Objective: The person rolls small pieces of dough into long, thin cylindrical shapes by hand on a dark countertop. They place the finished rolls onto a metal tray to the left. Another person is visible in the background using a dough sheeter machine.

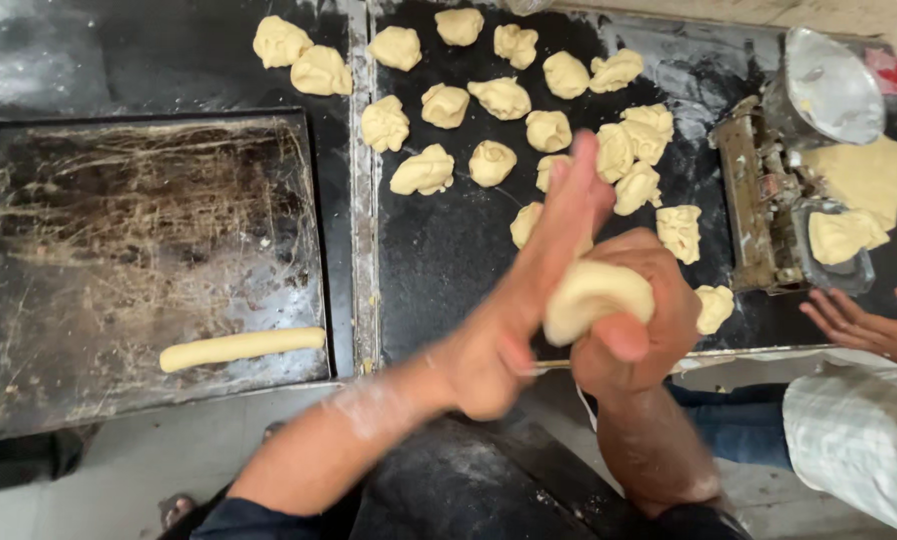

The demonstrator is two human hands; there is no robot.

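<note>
The fingers of the right hand [637,320] are curled around a pale dough piece [597,298], gripping it from below and behind above the near edge of the dark surface [449,250]. The left hand [529,290] lies flat against the dough's left side, its fingers pressed together and stretched straight, pointing away from the person; motion blur softens their outline. Both forearms are dusted with flour.

Beyond the hands, many torn dough lumps [499,98] are scattered across the surface. To the left sits a scratched, greasy baking tray [149,260] holding 1 rolled dough log [242,347] near its front edge. At the right stands a metal machine [769,200] with dough in its tray, and another person's hand [864,325] reaches in, palm up, beside a pale checked sleeve [859,440].
</note>
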